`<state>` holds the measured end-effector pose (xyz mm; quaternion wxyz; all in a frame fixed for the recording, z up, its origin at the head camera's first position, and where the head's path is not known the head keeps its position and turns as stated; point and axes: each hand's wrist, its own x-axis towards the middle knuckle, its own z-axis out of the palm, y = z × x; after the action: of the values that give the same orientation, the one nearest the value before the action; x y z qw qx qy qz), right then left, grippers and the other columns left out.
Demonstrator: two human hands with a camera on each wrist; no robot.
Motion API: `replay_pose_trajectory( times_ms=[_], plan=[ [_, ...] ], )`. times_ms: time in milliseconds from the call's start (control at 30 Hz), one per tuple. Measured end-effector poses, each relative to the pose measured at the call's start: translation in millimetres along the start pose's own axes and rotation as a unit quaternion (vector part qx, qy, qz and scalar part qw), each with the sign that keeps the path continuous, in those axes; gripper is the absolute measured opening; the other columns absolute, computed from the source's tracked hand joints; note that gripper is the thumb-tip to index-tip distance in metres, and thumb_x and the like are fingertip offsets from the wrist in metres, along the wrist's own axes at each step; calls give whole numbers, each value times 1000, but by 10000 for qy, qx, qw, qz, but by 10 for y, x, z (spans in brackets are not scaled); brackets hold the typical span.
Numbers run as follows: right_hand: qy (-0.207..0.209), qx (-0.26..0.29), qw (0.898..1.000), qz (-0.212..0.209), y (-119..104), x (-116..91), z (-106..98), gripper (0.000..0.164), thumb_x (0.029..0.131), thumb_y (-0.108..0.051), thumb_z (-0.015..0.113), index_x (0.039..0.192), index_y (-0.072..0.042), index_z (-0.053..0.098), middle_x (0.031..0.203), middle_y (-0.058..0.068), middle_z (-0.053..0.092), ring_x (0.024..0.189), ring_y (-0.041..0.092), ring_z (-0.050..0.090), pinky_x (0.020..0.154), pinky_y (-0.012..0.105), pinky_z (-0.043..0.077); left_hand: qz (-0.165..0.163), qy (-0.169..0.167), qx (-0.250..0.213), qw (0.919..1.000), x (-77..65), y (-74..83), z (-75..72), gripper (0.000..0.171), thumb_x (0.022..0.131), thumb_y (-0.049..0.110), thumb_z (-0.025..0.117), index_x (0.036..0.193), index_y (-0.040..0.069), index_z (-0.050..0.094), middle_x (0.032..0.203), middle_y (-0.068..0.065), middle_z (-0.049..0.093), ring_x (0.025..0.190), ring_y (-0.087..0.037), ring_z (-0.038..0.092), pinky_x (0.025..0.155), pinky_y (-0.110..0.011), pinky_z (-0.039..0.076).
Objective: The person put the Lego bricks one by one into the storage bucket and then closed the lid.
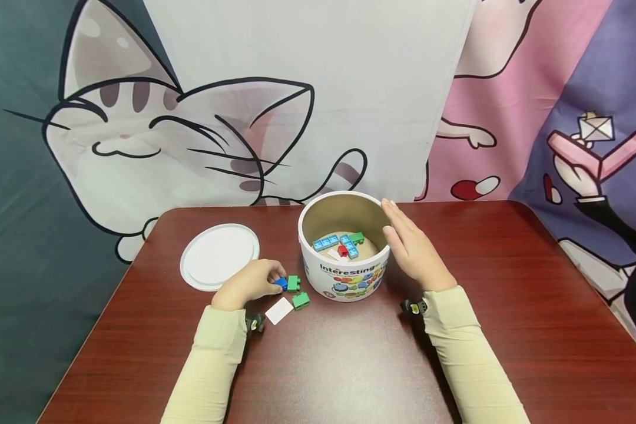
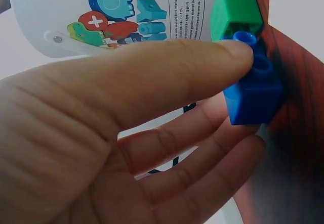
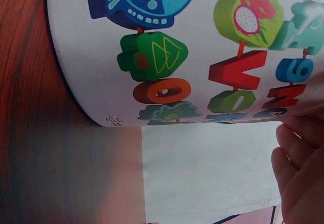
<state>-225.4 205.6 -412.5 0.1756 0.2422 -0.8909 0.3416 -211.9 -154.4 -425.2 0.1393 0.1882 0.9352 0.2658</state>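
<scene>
My left hand [image 1: 248, 284] pinches a blue toy brick [image 2: 253, 95] between thumb and fingers, left of the bucket. A green brick [image 1: 294, 283] sits right at the blue one's far end, and a second green brick [image 1: 300, 301] lies nearer to me. Beside them is a white card [image 1: 279, 311]. The white round bucket [image 1: 344, 282] stands upright with its mouth uncovered. Inside it are light-blue bricks [image 1: 325, 242], a green brick [image 1: 357, 238], a small red piece [image 1: 342, 251] and a white piece. My right hand [image 1: 417, 250] rests with straight fingers against the bucket's right side and rim.
A white round lid [image 1: 217, 257] lies flat on the brown table [image 1: 371, 365], behind and left of my left hand. Past the table's far edge hangs a cloth [image 1: 381, 88] printed with cartoon figures.
</scene>
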Motion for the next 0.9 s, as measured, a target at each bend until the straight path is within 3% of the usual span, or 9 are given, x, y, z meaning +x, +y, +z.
replay_pose_trajectory(
  times_ms=[467,633,900],
  plan=[
    [11,-32,10000,30,-5,4,3,54,109,-30,45,158,-8,36,163,8,35,150,31,30,124,41,23,380,271,250,9986,7,40,-43,19,87,4,74,105,0,70,94,-8,70,92,-24,66,88,-42,56],
    [5,-4,10000,47,-12,8,9,54,107,-24,48,158,-9,36,163,7,34,150,31,30,124,40,22,495,647,413,9958,-5,61,-57,21,88,5,73,108,0,69,96,-9,69,92,-25,65,87,-43,56],
    [20,8,10000,66,-7,10,4,55,109,-32,44,158,-9,36,163,7,35,150,30,30,123,41,24,827,1304,484,9868,-36,183,-119,24,88,6,74,110,0,68,98,-11,67,91,-26,64,86,-43,56]
  ],
)
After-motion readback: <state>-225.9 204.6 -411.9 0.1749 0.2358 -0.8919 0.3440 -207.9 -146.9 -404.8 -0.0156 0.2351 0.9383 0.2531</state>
